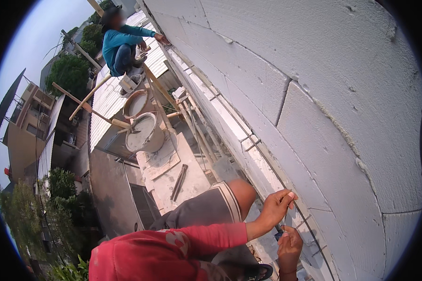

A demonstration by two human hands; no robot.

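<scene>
Pinching with left hand (275, 210), curling right hand (290, 247) below; cannot tell on what. Noting thin rod (307, 225) beside both, pitted block wall (333, 140) rightward.

red top (126, 257), pale print (177, 240); dark grey shorts (192, 211), pale striped hem (230, 199); black sandal (266, 270)

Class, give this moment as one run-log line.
left hand: over dark rod, fingers pinched | right hand: beside blue item, grip unclear | bucket: on platform | co-worker: arm toward block wall
</scene>
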